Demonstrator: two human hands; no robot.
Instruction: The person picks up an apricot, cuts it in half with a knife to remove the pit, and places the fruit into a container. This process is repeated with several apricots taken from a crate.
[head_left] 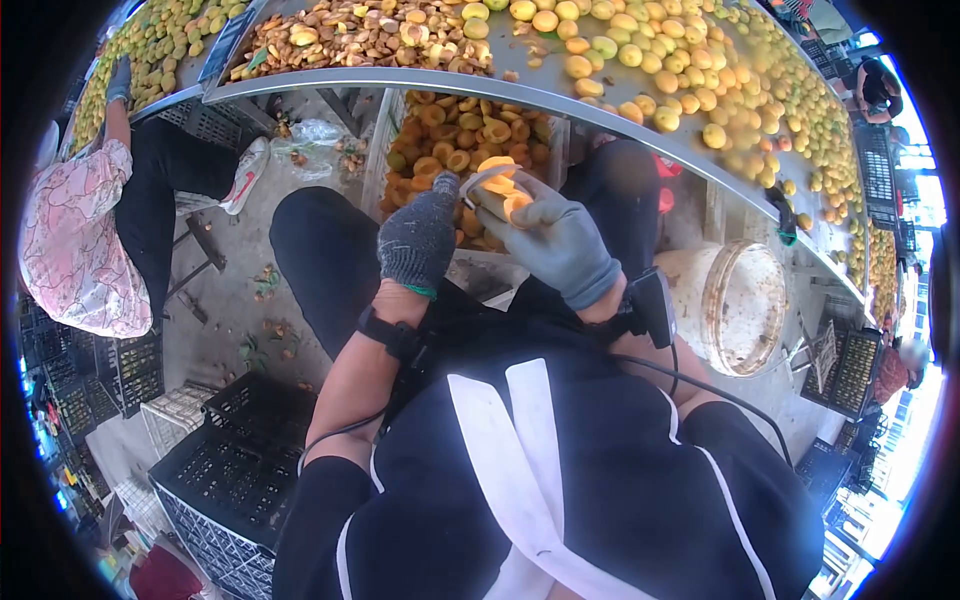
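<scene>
Over the crate, my right hand [565, 245] in a grey glove has its fingers closed around a cut apricot [497, 182], its orange flesh showing in split pieces. A thin, curved, pale strip [484, 180], like a blade, lies against the fruit between both hands. My left hand [418, 240], in a dark knitted glove, is closed in a fist right beside it, thumb toward the fruit; I cannot tell what it grips. Below the hands, a light-coloured crate [382, 150] between my knees holds many pitted apricot halves [440, 135].
A metal-edged table [400, 78] spans the front, with whole apricots [690, 65] to the right and a heap of brown pits [360, 40] to the left. A stained white bucket [745, 305] stands right, a black crate [235, 450] lower left. Another person [80, 235] sits at left.
</scene>
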